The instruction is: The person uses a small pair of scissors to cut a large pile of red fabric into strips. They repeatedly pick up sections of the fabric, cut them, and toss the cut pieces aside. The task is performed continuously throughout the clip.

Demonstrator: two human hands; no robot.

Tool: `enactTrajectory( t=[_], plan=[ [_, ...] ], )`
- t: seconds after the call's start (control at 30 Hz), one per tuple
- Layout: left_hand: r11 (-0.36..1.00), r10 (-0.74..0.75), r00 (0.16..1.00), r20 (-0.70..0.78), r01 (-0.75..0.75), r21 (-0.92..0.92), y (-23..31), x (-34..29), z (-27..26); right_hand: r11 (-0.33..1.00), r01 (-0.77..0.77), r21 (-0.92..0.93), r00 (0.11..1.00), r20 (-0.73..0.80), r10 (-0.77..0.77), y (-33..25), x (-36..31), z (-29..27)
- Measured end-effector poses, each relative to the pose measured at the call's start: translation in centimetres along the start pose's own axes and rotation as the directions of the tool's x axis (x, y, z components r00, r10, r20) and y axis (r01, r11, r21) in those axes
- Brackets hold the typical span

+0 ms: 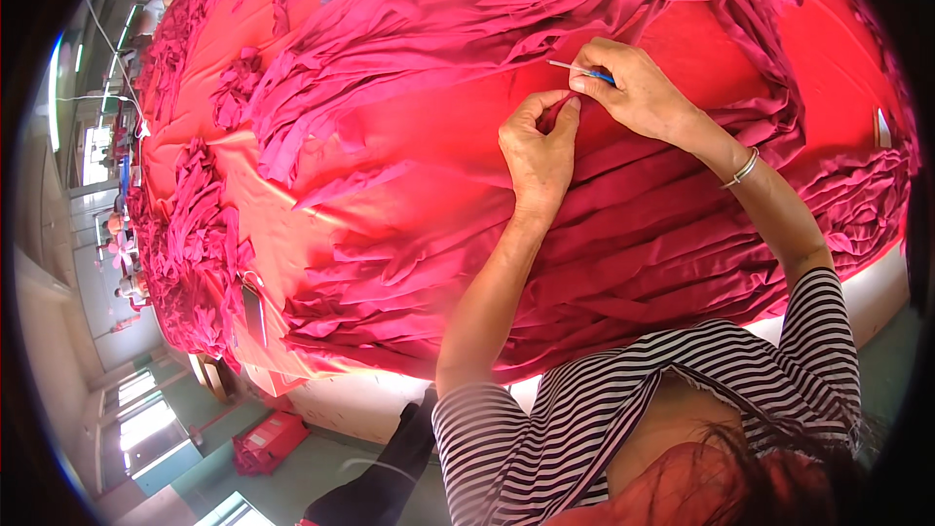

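Note:
Just right of the middle, my left hand (539,156) is closed, with thumb and forefinger pinching a small fold of crimson fabric (571,103). Close beside it, my right hand (638,93) grips a thin tool (602,77) with a blue handle and a pale, narrow shaft pointing left. The tool's exact kind is too small to make out. Long gathered strips of the same fabric lie in front of and behind both hands. A pale band circles my right wrist.
A shiny red cloth (429,127) covers the wide table. More bunched crimson fabric (200,224) lies at the left. A dark flat object (254,317) rests near the left front edge. On the floor stands a red bag (269,441). Small figures of people appear far left.

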State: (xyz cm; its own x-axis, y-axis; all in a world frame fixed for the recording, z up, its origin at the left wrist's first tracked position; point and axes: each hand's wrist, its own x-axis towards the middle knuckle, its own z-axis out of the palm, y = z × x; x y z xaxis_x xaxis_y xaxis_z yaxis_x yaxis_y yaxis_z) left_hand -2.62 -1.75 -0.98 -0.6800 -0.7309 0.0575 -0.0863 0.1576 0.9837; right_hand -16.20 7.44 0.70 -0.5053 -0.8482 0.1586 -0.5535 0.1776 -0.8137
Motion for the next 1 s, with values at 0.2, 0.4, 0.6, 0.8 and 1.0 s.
enactTrajectory(
  t=[0.2, 0.4, 0.6, 0.8, 1.0],
  plan=[
    [0.974, -0.087, 0.995, 0.042, 0.093, -0.207, 0.5, 0.4, 0.4, 0.886, -0.232, 0.401, 0.973, 0.09, 0.214, 1.1, 0.4, 0.0],
    [0.959, -0.105, 0.994, -0.012, 0.098, -0.266, 0.1, 0.2, 0.4, 0.983, -0.134, 0.122, 0.99, -0.028, 0.138, -1.1, -0.8, -1.9],
    [0.964, -0.109, 0.994, 0.001, 0.106, -0.244, 0.0, 0.2, 0.3, 0.997, 0.019, 0.069, 0.998, -0.053, -0.015, -1.1, -3.5, -1.8],
    [0.968, -0.089, 0.996, -0.008, 0.084, -0.238, -0.2, 0.3, 0.3, 0.999, 0.029, -0.032, 0.999, -0.042, -0.031, -1.4, -3.8, -1.3],
    [0.964, -0.083, 0.997, 0.001, 0.08, -0.253, -0.1, 0.2, 0.4, 0.992, 0.067, -0.107, 0.993, -0.089, -0.077, -0.7, -3.5, -0.7]
  ],
)
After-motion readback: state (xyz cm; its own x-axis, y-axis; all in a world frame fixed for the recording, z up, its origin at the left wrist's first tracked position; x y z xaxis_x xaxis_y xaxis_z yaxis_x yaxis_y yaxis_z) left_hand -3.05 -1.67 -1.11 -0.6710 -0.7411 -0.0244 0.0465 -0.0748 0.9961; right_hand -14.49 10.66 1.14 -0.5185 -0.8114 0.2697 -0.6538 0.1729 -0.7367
